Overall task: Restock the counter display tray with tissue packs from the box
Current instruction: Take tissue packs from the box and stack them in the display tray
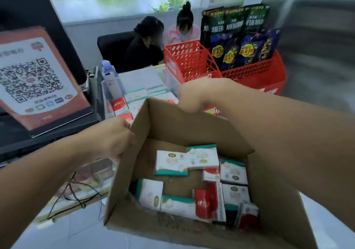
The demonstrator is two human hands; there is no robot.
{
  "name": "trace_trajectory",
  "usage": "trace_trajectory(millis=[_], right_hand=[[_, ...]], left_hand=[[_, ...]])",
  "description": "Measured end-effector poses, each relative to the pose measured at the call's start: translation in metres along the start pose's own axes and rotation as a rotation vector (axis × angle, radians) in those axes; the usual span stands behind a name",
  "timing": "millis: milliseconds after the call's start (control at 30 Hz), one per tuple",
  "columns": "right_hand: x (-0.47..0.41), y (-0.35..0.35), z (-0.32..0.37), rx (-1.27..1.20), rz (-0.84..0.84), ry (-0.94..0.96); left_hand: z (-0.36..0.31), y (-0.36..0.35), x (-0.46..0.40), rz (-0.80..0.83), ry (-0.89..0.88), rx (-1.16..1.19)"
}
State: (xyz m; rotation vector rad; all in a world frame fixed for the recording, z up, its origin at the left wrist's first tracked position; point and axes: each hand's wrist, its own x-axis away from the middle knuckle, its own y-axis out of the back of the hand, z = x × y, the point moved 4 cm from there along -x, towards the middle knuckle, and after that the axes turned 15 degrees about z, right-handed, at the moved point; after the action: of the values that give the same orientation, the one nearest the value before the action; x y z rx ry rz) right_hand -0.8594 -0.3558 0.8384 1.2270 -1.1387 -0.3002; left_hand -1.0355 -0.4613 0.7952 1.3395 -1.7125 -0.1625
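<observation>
While I held the cardboard box (pixel 192 125) up at the counter, my left hand (pixel 113 137) gripped its left wall, fingers curled over the edge. My right hand (pixel 194 97) was over the far rim; motion blur and the angle hid the fingers, so I cannot tell whether it was grasping the rim or only resting there. Inside the box lay loose tissue packs (pixel 187 159), white with teal edges, and a few red-and-white ones (pixel 208 203), scattered flat and on edge over the bottom with bare cardboard showing between them.

Beyond the box, on the counter, sat the clear display tray (pixel 107 99), with white and red-topped packs standing in rows. A bottle with a pale blue cap (pixel 109 74) stood at its left end. To my left a dark screen carried a red-bordered QR code sign (pixel 36 79), tilted back. To the right stood a red perforated basket rack (pixel 255 74), its rear bin filled with dark green and blue snack bags (pixel 238 35) and its nearer left bin holding nothing I could see. Black cables (pixel 76 193) trailed along the counter's glass front below my left arm. Behind the counter two people (pixel 148 45) sat at a desk, by a window with green leaves outside.
</observation>
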Motion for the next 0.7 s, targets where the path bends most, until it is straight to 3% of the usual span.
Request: trace_trajectory(millis=[100, 200, 300, 400, 500, 567, 700], right_hand=[[-0.002, -0.015, -0.009, -0.092, 0.116, 0.008], [-0.008, -0.015, -0.003, -0.151, 0.041, 0.065], [-0.014, -0.008, 0.013, -0.116, 0.033, 0.07], [-0.014, 0.001, 0.04, -0.072, 0.012, 0.081], [-0.014, 0.016, 0.076, 0.008, -0.046, 0.107], [-0.015, 0.024, 0.095, 0.044, -0.089, 0.116], [-0.01, 0.032, 0.112, 0.099, -0.07, 0.053]], left_hand=[[0.001, 0.008, 0.008, -0.035, -0.008, 0.105], [0.007, 0.013, 0.01, 0.031, 0.064, 0.071], [0.004, 0.019, 0.007, 0.108, 0.152, -0.232], [-0.016, 0.043, -0.001, -0.245, 0.005, -0.818], [-0.027, 0.051, -0.011, -0.408, -0.175, -1.068], [-0.026, 0.052, -0.021, -0.354, -0.227, -1.149], [-0.015, 0.057, -0.029, -0.16, -0.26, -1.057]])
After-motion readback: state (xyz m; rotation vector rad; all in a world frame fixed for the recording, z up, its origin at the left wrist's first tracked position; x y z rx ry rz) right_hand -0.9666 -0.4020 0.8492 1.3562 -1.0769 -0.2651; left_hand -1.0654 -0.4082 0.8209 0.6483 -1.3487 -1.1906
